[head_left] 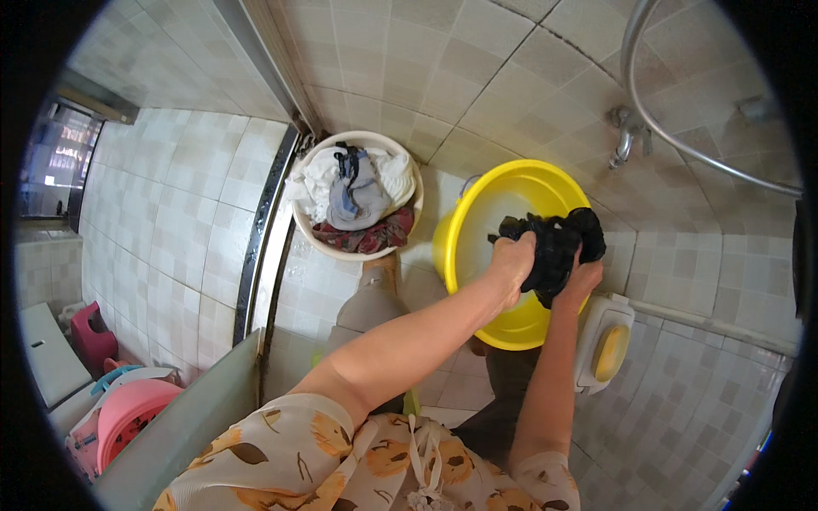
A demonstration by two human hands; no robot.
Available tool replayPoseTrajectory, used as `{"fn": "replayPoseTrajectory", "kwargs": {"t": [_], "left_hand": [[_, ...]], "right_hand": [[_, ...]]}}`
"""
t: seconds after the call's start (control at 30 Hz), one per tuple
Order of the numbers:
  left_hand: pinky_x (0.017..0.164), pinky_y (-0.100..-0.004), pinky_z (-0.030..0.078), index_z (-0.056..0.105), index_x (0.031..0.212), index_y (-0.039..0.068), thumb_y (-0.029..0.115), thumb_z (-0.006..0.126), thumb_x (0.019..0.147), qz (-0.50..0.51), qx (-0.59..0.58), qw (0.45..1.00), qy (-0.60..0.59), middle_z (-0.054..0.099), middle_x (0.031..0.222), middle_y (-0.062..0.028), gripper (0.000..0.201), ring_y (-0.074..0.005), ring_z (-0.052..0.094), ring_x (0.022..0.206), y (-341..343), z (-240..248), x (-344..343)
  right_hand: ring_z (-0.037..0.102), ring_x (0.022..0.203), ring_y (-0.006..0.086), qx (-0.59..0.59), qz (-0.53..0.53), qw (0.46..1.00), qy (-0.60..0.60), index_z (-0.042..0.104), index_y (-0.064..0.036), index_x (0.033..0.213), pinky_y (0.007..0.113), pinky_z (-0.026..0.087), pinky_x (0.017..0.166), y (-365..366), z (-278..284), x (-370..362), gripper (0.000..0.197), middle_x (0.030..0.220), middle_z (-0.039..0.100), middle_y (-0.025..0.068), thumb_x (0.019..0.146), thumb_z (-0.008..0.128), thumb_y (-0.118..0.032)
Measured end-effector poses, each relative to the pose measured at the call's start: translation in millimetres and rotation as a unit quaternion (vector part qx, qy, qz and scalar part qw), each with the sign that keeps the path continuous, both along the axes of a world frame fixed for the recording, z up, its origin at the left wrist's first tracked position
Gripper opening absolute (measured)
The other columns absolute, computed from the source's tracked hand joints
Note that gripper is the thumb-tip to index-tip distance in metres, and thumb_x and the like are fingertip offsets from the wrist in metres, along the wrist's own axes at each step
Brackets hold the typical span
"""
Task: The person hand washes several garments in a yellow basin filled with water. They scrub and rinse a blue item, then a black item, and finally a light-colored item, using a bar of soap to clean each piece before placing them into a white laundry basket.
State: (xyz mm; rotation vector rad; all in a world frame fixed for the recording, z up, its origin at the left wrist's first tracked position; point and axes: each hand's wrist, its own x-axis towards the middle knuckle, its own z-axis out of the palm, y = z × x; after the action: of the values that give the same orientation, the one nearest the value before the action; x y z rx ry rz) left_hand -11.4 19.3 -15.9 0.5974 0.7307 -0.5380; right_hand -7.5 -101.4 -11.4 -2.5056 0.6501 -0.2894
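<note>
Bunched between my two hands is a black garment (550, 262), whose exact kind I cannot make out. My left hand (513, 262) grips its near left side, with the fingers curled into the cloth. On the right, my right hand (580, 278) is closed around the other end. Both hands are over a yellow bucket (452, 255) that holds cloudy pale water (498, 204). Part of the bucket's right rim is hidden behind the garment and my right hand.
Left of the bucket, a pale basin (305, 223) is heaped with white, grey and dark red clothes (358, 192). A yellow bar of soap (610, 353) lies in a white dish (588, 362) at the right. A tap (626, 140) with a hose juts from the wall. Pink basins (132, 409) stand lower left.
</note>
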Motion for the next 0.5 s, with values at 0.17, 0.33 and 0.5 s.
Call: {"fn": "replayPoseTrajectory", "kwargs": {"t": [0.17,0.33,0.5], "left_hand": [[0.078,-0.0338,0.050,0.055,0.101,0.001,0.022,0.041,0.088,-0.016,-0.217,0.976,-0.016,0.061,0.097,-0.0117,0.028,-0.0231,0.061,0.086,18,28,2],[0.077,-0.0328,0.050,0.057,0.101,0.005,0.028,0.044,0.088,-0.008,-0.322,0.945,-0.054,0.062,0.094,-0.0087,0.029,-0.0209,0.061,0.084,14,19,4],[0.076,-0.0319,0.048,0.057,0.107,0.007,0.034,0.055,0.085,-0.039,-0.251,0.964,-0.072,0.062,0.097,-0.0048,0.035,-0.0172,0.060,0.086,13,38,-1]], "right_hand": [[0.053,0.102,0.0257,0.668,0.051,0.738,-0.081,0.049,-0.0054,0.121,0.037,0.044,0.089,-59,-62,-22,0.043,0.117,0.053,0.0099,0.092,0.041,-0.037],[0.047,0.112,0.0212,0.405,0.174,0.898,0.003,0.037,-0.0057,0.131,0.034,0.038,0.096,-43,-46,-57,0.048,0.124,0.048,0.0096,0.086,0.052,-0.012],[0.042,0.118,0.0192,0.391,0.220,0.890,0.076,0.030,-0.0030,0.134,0.030,0.033,0.097,0,17,-84,0.059,0.132,0.040,0.0093,0.083,0.059,-0.006]]}}
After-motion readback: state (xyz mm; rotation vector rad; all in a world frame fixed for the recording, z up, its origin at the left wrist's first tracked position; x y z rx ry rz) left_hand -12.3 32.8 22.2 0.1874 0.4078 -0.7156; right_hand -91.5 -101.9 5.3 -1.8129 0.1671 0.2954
